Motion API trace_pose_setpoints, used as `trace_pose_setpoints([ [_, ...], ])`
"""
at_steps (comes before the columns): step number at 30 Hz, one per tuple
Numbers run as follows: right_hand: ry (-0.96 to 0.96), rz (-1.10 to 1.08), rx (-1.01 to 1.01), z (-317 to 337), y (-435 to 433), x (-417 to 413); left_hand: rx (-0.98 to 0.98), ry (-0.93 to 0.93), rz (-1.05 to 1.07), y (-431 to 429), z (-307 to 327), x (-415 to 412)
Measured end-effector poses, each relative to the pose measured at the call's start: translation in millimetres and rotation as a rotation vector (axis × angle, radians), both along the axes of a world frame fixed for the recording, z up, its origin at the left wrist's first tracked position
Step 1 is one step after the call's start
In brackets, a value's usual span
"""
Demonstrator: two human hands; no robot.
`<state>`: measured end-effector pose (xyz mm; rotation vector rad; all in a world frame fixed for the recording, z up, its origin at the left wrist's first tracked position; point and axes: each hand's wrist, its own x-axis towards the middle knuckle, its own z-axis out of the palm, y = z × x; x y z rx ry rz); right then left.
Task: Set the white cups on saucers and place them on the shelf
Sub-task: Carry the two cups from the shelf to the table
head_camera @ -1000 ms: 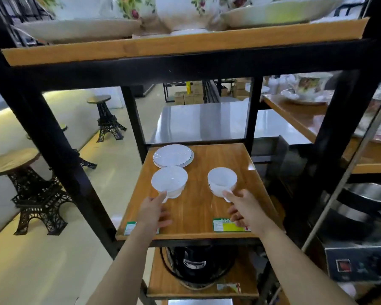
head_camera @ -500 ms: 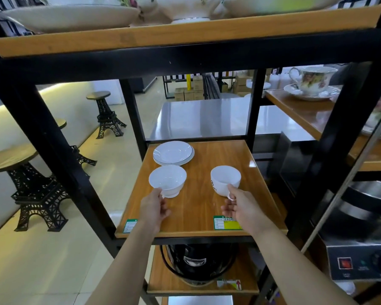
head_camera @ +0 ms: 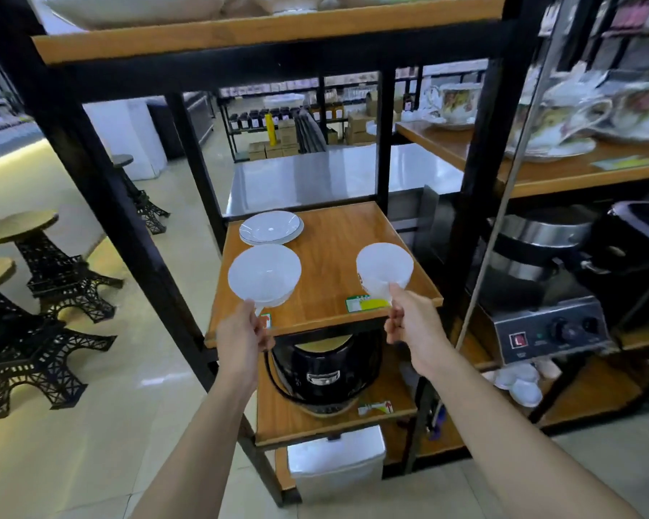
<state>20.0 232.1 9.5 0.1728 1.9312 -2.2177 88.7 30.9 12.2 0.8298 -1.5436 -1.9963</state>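
Black metal racks with wooden boards are filling the view, and we are looking down at one shelf (head_camera: 338, 256) in the middle. Behind it a steel table (head_camera: 338, 174) is shining, and tower-shaped stools (head_camera: 27, 256) are standing on the pale floor at the left.

We are holding one white cup in each hand. Our left hand (head_camera: 242, 340) is closed around the handle of the left cup (head_camera: 264, 274); the fingers are curled tight, with the thumb pressing near the rim. This cup is hanging over the front left part of the shelf, and we cannot tell if its base is touching the board. Our right hand (head_camera: 409, 324) is pinching the handle of the right cup (head_camera: 384, 269) in the same narrow way, thumb and first finger together, the other fingers folded. That cup is tilting a little and is standing clear above the front right part of the board.

Saucers (head_camera: 270, 227) are lying in a small stack at the back left of the same shelf, just behind the left cup and apart from both hands. A green and yellow label (head_camera: 368, 303) is sticking on the front edge, just beside the right hand. Below, a black cooker (head_camera: 325, 368) is sitting on the lower board.
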Motion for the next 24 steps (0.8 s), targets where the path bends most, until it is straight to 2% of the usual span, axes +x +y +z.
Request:
trace_pose_setpoints([
  [3, 0.028, -0.053, -0.021, -1.3, 19.8, 40.6, -0.041, 0.085, -0.109, 10.5, 2.3, 28.8],
  [11, 0.03, -0.28, -0.002, 7.5, 109.4, 130.9, -0.138, 0.06, -0.452, 87.8, 13.2, 50.0],
  [17, 0.058, -0.574, 0.069, 23.0, 219.3, 200.0, -0.093, 0.01, -0.677, 214.2, 14.0, 52.3],
  [24, 0.024, -0.949, 0.055, 23.0, 361.6, 316.1, -0.068, 0.065, -0.994, 403.2, 3.5, 98.7],
])
